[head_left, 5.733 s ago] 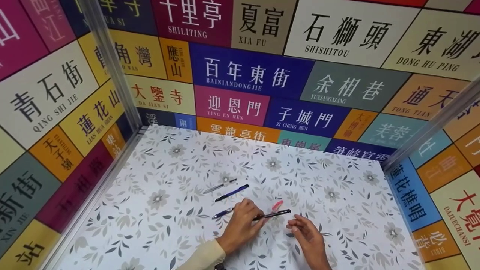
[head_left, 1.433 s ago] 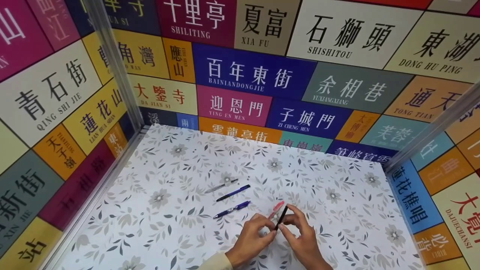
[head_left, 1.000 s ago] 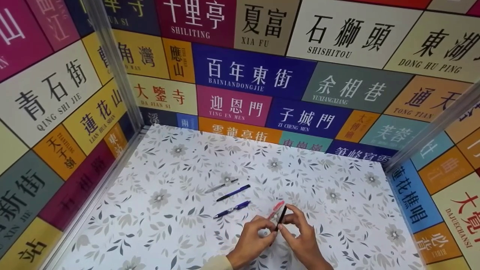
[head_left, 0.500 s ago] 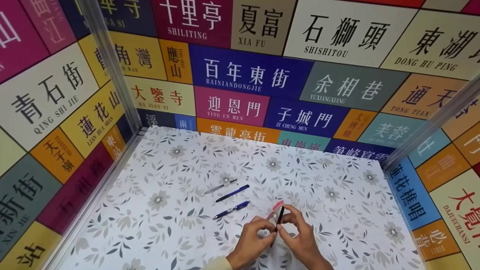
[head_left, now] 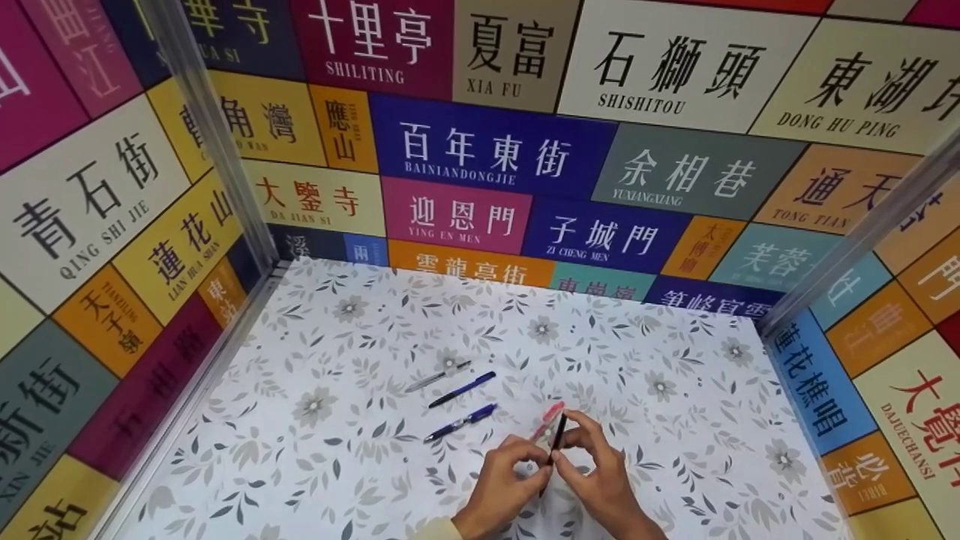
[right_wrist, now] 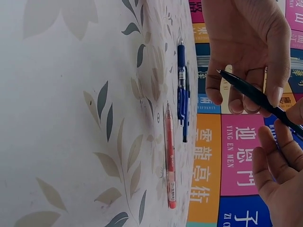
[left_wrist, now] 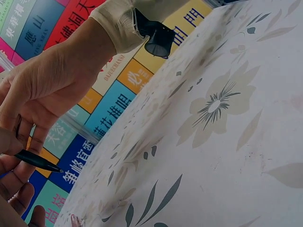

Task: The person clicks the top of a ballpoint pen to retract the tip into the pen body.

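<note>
nearest me: my left hand (head_left: 504, 476), thumb and fingers bent and pinching the black pen (head_left: 558, 436). my right hand (head_left: 604, 472) grips the same pen, one finger at its upper end and the thumb against the barrel. the pen is tilted and held up off the table (head_left: 705, 420); its tip (right_wrist: 219, 72) is bare and aimed downward, as the right wrist view confirms. a pale sleeve (head_left: 439, 529) covers my left forearm.

just past the black pen lies the pink pen (head_left: 553, 410), flat on the table, its near end partly hidden by my fingers from above.

left of it, well apart from my hands, three pens lie slantwise in a row: a blue pen (head_left: 461, 422), a darker pen (head_left: 463, 389) beyond that, and farthest out a clear pen (head_left: 438, 376).

table cover: white, printed with grey flowers and leaves. behind it, a wall (head_left: 491, 150) of coloured, lettered panels, with a metal post at the left corner (head_left: 220, 135) and another at the right (head_left: 862, 235).
</note>
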The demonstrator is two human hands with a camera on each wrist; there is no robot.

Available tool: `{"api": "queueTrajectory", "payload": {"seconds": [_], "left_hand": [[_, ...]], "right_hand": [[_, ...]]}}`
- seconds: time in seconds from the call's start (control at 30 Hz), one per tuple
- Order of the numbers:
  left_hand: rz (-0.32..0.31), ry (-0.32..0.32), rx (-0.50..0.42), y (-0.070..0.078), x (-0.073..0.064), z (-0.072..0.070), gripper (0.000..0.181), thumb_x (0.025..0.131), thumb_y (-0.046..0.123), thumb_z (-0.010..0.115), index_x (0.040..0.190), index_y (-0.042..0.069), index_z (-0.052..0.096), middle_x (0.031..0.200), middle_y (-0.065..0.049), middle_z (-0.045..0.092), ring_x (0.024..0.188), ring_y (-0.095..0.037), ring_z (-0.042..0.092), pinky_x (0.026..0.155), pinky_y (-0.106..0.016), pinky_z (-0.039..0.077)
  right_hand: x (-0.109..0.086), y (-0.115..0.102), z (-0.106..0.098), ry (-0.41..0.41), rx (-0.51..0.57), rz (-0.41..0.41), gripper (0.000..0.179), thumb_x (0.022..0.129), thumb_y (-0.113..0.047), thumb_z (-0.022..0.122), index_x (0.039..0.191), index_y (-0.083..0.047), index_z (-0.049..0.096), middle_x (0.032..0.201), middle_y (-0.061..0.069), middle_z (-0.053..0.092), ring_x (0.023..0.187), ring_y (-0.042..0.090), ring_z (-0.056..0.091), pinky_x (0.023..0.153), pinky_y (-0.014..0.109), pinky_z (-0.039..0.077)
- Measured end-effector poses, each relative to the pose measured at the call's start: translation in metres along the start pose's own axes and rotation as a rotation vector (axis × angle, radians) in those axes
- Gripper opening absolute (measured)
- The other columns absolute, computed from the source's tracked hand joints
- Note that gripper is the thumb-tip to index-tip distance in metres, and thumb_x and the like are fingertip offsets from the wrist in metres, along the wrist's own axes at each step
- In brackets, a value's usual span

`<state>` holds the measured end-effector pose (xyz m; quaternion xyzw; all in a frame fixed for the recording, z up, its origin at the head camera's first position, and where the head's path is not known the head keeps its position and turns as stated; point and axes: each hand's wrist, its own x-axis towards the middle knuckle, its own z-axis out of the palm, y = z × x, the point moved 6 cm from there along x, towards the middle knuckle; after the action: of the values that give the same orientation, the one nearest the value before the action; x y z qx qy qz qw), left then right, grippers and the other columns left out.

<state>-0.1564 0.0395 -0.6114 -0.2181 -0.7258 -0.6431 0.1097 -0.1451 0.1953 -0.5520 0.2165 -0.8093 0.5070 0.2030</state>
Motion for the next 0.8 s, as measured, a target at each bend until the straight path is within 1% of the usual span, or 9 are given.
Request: {"api": "queueTrajectory", "payload": {"seconds": [0.07, 0.17, 0.27, 0.37, 0.57, 0.67, 0.8], "left_hand": [[-0.015, -0.010, 0.001, -0.001, 0.000, 0.000, 0.012, 0.094, 0.004, 0.084, 0.099, 0.015, 0.082, 0.097, 0.004, 0.076, 0.095, -0.006, 0.066, 0.084, -0.042, 0.060], [-0.029, -0.017, 0.001, -0.001, 0.000, 0.001, 0.011, 0.095, 0.006, 0.084, 0.100, 0.016, 0.082, 0.096, 0.003, 0.076, 0.094, -0.006, 0.066, 0.082, -0.043, 0.061], [-0.025, -0.014, 0.000, 0.000, -0.001, 0.000, 0.011, 0.095, 0.006, 0.084, 0.100, 0.016, 0.082, 0.096, 0.002, 0.076, 0.094, -0.007, 0.067, 0.082, -0.042, 0.060], [-0.019, -0.006, -0.005, 0.001, -0.001, 0.000, 0.012, 0.096, 0.006, 0.084, 0.100, 0.016, 0.082, 0.097, 0.003, 0.076, 0.096, -0.007, 0.067, 0.083, -0.043, 0.060], [-0.012, 0.014, -0.020, 0.003, -0.001, 0.002, 0.014, 0.095, 0.003, 0.083, 0.099, 0.016, 0.082, 0.096, 0.001, 0.076, 0.095, -0.008, 0.067, 0.082, -0.044, 0.061], [-0.025, 0.014, -0.032, 0.003, 0.000, 0.003, 0.013, 0.095, 0.004, 0.083, 0.099, 0.016, 0.082, 0.096, 0.001, 0.075, 0.095, -0.009, 0.067, 0.083, -0.043, 0.061], [-0.035, 0.009, -0.033, 0.003, 0.000, 0.003, 0.013, 0.095, 0.003, 0.083, 0.099, 0.016, 0.081, 0.096, 0.001, 0.076, 0.095, -0.008, 0.067, 0.085, -0.043, 0.061]], "right_hand": [[-0.001, 0.002, 0.000, 0.004, -0.001, -0.007, 0.070, 0.082, 0.023, 0.081, 0.146, 0.003, 0.059, 0.090, 0.005, 0.075, 0.083, 0.020, 0.075, 0.092, 0.021, 0.057], [-0.004, 0.012, 0.001, 0.001, 0.007, 0.000, 0.072, 0.081, 0.023, 0.082, 0.147, 0.002, 0.058, 0.091, 0.004, 0.075, 0.084, 0.019, 0.075, 0.093, 0.019, 0.056], [-0.006, 0.023, 0.002, -0.007, 0.018, 0.015, 0.074, 0.082, 0.022, 0.082, 0.149, -0.001, 0.058, 0.091, 0.001, 0.075, 0.085, 0.019, 0.075, 0.095, 0.017, 0.054], [-0.007, 0.029, 0.002, -0.016, 0.034, 0.019, 0.075, 0.084, 0.020, 0.082, 0.150, -0.004, 0.058, 0.092, -0.001, 0.075, 0.086, 0.019, 0.075, 0.096, 0.017, 0.054], [-0.006, 0.029, 0.001, -0.024, 0.069, -0.016, 0.074, 0.086, 0.018, 0.082, 0.151, -0.005, 0.057, 0.094, -0.001, 0.076, 0.087, 0.019, 0.076, 0.096, 0.018, 0.054], [-0.006, 0.028, 0.000, -0.021, 0.079, -0.034, 0.073, 0.086, 0.019, 0.082, 0.151, -0.004, 0.057, 0.094, 0.001, 0.076, 0.087, 0.020, 0.075, 0.097, 0.018, 0.054], [-0.006, 0.027, -0.001, -0.019, 0.076, -0.039, 0.072, 0.085, 0.020, 0.082, 0.149, -0.001, 0.058, 0.095, 0.002, 0.075, 0.086, 0.020, 0.075, 0.096, 0.018, 0.055]]}}
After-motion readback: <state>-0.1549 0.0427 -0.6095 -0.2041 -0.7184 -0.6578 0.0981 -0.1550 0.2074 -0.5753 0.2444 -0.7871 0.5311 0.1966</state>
